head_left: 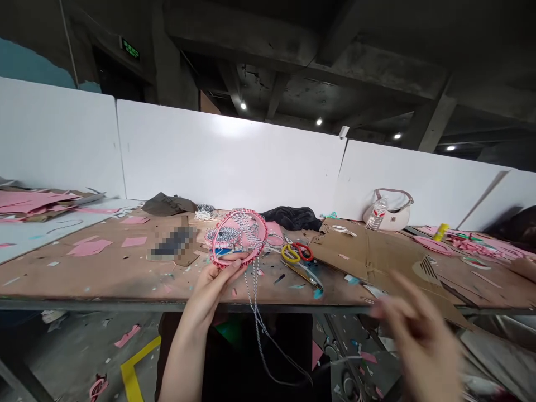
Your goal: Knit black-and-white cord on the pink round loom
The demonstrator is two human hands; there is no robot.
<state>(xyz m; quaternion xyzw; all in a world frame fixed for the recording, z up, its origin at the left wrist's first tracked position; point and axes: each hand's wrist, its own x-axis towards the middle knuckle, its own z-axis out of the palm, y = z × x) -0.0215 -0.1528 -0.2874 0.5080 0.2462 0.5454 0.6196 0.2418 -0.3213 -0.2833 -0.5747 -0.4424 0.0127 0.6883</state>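
My left hand [223, 274] grips the lower rim of a pink hoop [265, 237] above the table's front edge, thumb in front. Pink loops edge the hoop, and black-and-white cord crosses part of its inside. Long strands of this cord [256, 312] hang from the hoop past the table edge, over my lap. One blurred strand runs right towards my right hand [422, 329]. That hand is raised at the lower right, smeared by motion, with a finger pointing up and left; whether it holds the strand is unclear. A coil of patterned cord [221, 237] appears behind the hoop.
Scissors with yellow and red handles [298, 253] lie right of the hoop. Beyond are a black cloth [293, 218], cardboard [379, 254], a water bottle [378, 214] and a handbag [400, 216]. Pink scraps [91, 247] lie left. Another person's hand [524, 268] shows far right.
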